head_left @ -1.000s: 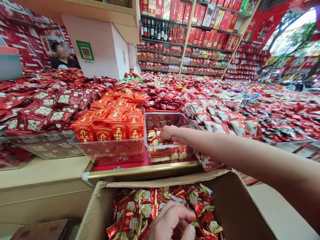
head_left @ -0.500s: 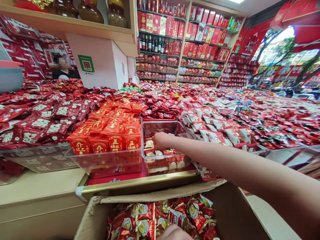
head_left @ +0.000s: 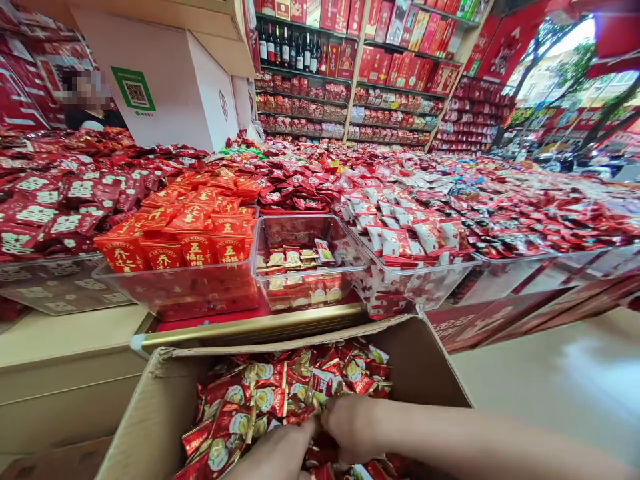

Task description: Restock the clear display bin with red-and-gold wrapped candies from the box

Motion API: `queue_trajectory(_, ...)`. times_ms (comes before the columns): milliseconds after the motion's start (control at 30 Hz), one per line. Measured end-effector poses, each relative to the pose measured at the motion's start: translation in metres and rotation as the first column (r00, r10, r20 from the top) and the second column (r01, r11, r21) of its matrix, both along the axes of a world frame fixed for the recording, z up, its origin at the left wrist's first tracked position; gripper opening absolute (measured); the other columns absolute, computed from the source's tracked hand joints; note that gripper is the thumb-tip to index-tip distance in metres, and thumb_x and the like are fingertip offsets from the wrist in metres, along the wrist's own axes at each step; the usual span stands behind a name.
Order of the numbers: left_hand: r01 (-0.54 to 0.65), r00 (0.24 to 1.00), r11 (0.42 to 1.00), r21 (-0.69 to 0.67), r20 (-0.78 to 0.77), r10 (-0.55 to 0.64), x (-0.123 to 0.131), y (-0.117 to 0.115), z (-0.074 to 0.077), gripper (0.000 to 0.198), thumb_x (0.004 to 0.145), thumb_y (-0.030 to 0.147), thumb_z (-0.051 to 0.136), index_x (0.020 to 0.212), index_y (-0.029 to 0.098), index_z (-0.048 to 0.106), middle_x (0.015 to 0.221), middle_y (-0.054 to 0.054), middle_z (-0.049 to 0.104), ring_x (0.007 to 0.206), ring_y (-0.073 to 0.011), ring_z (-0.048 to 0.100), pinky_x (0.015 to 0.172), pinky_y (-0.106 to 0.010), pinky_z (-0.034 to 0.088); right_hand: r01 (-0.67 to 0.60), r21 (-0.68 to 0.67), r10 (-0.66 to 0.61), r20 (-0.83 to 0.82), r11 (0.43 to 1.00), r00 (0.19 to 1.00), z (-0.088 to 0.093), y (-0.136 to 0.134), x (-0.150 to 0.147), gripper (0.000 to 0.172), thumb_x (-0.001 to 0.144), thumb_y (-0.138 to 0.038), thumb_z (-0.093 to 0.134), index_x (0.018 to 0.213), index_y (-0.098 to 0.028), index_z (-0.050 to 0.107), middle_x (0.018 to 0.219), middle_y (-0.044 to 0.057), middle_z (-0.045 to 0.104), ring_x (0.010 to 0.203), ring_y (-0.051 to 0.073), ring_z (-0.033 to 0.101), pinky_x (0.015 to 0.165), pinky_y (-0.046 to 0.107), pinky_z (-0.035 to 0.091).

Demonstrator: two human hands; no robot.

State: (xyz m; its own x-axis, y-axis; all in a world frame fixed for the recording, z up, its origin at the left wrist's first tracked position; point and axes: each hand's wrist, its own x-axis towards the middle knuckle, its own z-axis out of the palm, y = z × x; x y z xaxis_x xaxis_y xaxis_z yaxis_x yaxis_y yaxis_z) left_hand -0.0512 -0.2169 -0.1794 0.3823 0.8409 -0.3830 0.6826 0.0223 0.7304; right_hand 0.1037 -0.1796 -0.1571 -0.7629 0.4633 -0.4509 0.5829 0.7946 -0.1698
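Both hands are down in an open cardboard box (head_left: 131, 413) filled with small red-and-gold wrapped sweets (head_left: 267, 400) printed with a yellow fruit. My right hand (head_left: 353, 427) reaches in from the right, its fingers curled down among the packets; whatever they grip is hidden. Close beside it, my left hand (head_left: 283, 450) enters from the bottom edge, with its fingertips blurred and partly covered by the sweets. Behind the box stands a clear plastic bin (head_left: 305, 273) with similar sweets lying low in it, one packet tilted at its right side.
Left of the clear bin is a bin of orange packets (head_left: 195, 233); to its right, one of white-and-red packets (head_left: 400, 243). A gold-edged counter rim (head_left: 260, 327) runs behind the box. A person (head_left: 90, 100) is at the back left, near shelves of bottles (head_left: 287, 50).
My right hand has left the clear bin and come down into the cardboard box, beside my left hand. A tilted packet shows in the bin. The view has dipped and shifted.
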Motion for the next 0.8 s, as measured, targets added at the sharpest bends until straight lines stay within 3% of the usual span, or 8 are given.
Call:
queue_trajectory(67,0.058,0.995,0.998,0.016,-0.076,-0.057,0.004,0.0,-0.001,0.041,0.047,0.009,0.055,0.084,0.024,0.063,0.077,-0.004,0.068,0.07,-0.0262,0.06,0.06,-0.031,0.041,-0.027,0.064,0.024,0.044,0.998,0.999,-0.038,-0.006,0.001,0.016,0.048,-0.02,0.067,0.061,-0.012,0.064,0.055,0.009,0.062,0.045,0.017,0.055,0.037,0.022,0.035)
queue_trajectory(133,0.088,0.99,0.996,0.021,-0.113,-0.085,0.006,0.001,-0.001,0.037,0.046,0.007,0.054,0.077,0.025,0.064,0.073,0.0,0.068,0.068,-0.0237,0.059,0.056,-0.027,0.039,-0.043,0.088,0.043,0.009,0.995,0.999,-0.055,-0.008,0.001,0.007,0.05,-0.017,0.064,0.056,-0.014,0.062,0.052,0.008,0.06,0.043,0.016,0.054,0.037,0.021,0.034)
queue_trajectory(233,0.1,0.986,0.995,0.023,-0.137,-0.096,0.003,0.004,0.004,0.026,0.047,0.009,0.059,0.067,0.023,0.065,0.061,0.003,0.065,0.059,-0.0214,0.058,0.047,-0.023,0.036,0.015,0.084,-0.009,-0.069,0.996,0.998,-0.046,-0.003,0.004,0.01,0.046,-0.015,0.065,0.044,-0.015,0.055,0.04,0.002,0.052,0.037,0.014,0.049,0.035,0.02,0.03)
queue_trajectory(333,0.068,0.992,0.996,0.049,-0.11,-0.062,-0.001,0.011,0.021,0.027,0.053,0.018,0.063,0.08,0.022,0.065,0.064,0.001,0.065,0.058,-0.0212,0.057,0.047,-0.025,0.037,0.193,0.007,-0.185,-0.251,0.981,0.95,-0.013,0.01,0.013,0.012,0.044,-0.016,0.068,0.048,-0.017,0.056,0.038,-0.002,0.046,0.037,0.01,0.044,0.036,0.018,0.027)
queue_trajectory(433,0.028,0.998,0.999,0.041,0.062,-0.03,0.001,0.02,0.048,0.038,0.064,0.024,0.06,0.102,0.024,0.058,0.091,-0.001,0.066,0.077,-0.0178,0.059,0.062,-0.023,0.043,0.398,-0.317,-0.507,-0.458,0.861,0.73,0.03,0.021,0.023,0.016,0.054,-0.019,0.065,0.069,-0.018,0.06,0.052,-0.003,0.051,0.046,0.008,0.044,0.042,0.017,0.031)
queue_trajectory(533,-0.164,0.858,0.98,-0.109,0.474,0.196,0.009,0.026,0.07,0.031,0.071,0.028,0.057,0.1,0.017,0.061,0.087,-0.005,0.067,0.078,-0.0166,0.059,0.069,-0.024,0.043,0.315,-0.709,-0.764,-0.496,0.631,0.412,0.061,0.025,0.027,0.018,0.062,-0.025,0.061,0.076,-0.014,0.056,0.057,-0.003,0.05,0.05,0.006,0.041,0.046,0.017,0.032)
queue_trajectory(667,-0.369,0.712,0.913,-0.172,0.579,0.397,0.017,0.026,0.08,0.029,0.068,0.03,0.062,0.094,0.017,0.065,0.072,-0.002,0.069,0.07,-0.0146,0.058,0.067,-0.024,0.045,0.161,-0.848,-0.863,-0.495,0.505,0.099,0.069,0.02,0.023,0.023,0.068,-0.033,0.058,0.066,-0.011,0.054,0.054,-0.003,0.047,0.048,0.004,0.035,0.046,0.018,0.029)
queue_trajectory(800,-0.433,0.624,0.887,-0.161,0.657,0.424,0.018,0.023,0.077,0.028,0.067,0.029,0.064,0.093,0.019,0.066,0.084,-0.001,0.07,0.08,-0.0159,0.06,0.076,-0.024,0.045,0.068,-0.899,-0.895,-0.437,0.432,-0.087,0.065,0.015,0.015,0.024,0.067,-0.032,0.061,0.062,-0.01,0.052,0.057,-0.002,0.049,0.05,0.004,0.038,0.049,0.018,0.031)
